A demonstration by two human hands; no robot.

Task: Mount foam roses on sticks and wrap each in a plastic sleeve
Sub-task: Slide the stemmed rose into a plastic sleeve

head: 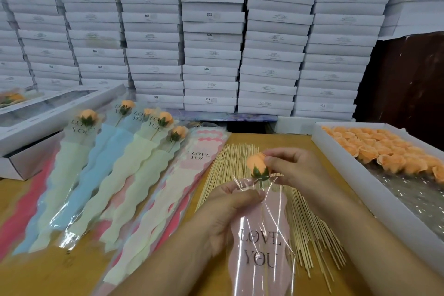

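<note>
Windowed box [36, 115], far left of tabletop [264, 138]: flat, lidded, a few roses inside; not in use.

Finished roses [125, 142], left of centre: several orange heads on sticks in pale green, blue and cream sleeves printed "LOVE YOU", fanned and overlapping.

Spare sleeves [192, 175], just beside them: a stack, pink uppermost. Judged thin, slick, apt to cling together; peel one from the open mouth.

Left hand [230, 206]: grip pinches the clear upper edge of a pink sleeve [259, 243], holding its mouth open. Film crinkles and will fold under pressure.

Foam rose [256, 164], centre, above the sleeve mouth: orange head, green calyx, its stick already down inside the sleeve. Judged very light and soft; petals dent easily, so handle at calyx or stick.

Right hand [290, 168]: fingertip grip on the side of the rose head.

Bamboo sticks [242, 185], beneath both hands: loose sheaf, thin, stiff, likely to roll.

Tray of rose heads [374, 146], right: white tray, rows of unmounted orange heads.
</note>
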